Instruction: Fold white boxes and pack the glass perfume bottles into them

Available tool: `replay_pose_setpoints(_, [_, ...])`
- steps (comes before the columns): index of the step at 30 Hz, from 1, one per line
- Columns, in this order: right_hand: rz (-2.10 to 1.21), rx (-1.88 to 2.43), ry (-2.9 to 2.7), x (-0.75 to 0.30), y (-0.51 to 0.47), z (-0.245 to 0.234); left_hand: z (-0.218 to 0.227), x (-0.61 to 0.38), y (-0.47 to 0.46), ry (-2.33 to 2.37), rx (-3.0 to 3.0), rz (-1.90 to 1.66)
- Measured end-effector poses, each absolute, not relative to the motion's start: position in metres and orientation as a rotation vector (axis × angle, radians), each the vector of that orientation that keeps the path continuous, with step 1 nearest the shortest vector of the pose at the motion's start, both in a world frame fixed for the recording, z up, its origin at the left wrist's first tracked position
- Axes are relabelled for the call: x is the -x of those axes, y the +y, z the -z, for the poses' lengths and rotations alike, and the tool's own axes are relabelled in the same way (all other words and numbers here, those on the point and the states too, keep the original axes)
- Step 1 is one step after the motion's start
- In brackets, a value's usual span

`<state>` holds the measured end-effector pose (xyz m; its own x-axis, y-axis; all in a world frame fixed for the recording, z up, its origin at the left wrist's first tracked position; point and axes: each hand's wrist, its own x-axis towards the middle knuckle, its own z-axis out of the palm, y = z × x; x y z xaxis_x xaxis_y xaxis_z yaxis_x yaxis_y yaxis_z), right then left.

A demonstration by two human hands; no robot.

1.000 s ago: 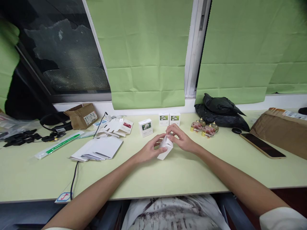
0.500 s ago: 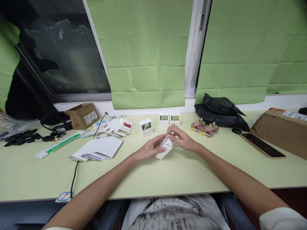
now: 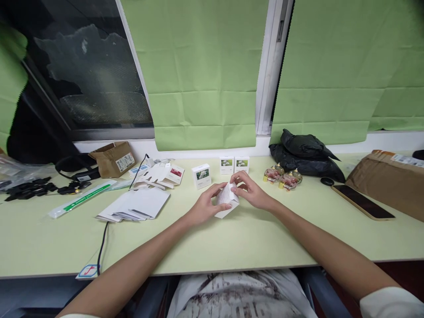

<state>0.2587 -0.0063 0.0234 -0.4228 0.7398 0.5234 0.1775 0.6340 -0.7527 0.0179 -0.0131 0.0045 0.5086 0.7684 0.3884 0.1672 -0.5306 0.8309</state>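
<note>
Your small white rectangular cardboard box [image 3: 226, 195] sits tilted before you, faint grey print on one side; whether it touches the pale yellow-green tabletop [image 3: 251, 243] is unclear. Your bare left hand [image 3: 204, 206] is clamped around its body, and your bare right hand [image 3: 251, 192] has its fingers gathered on the upper end. You have open tabletop down to the front edge, with flat white cardboard sheets [image 3: 142, 205] well to the left. Compared with half a second ago, you've turned the box, showing more of the printed side.
</note>
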Motion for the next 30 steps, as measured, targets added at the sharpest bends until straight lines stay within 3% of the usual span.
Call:
replay_pose_setpoints(9, [-1.251,0.728,-1.640,-0.252,-0.004,-0.018,-0.012,-0.017,-0.020,0.819,-2.151,-1.010])
replay_pose_setpoints(30, [-1.288,0.801,-1.507,-0.253,-0.004,-0.022,-0.003,-0.013,-0.016,0.860,-2.183,-0.978])
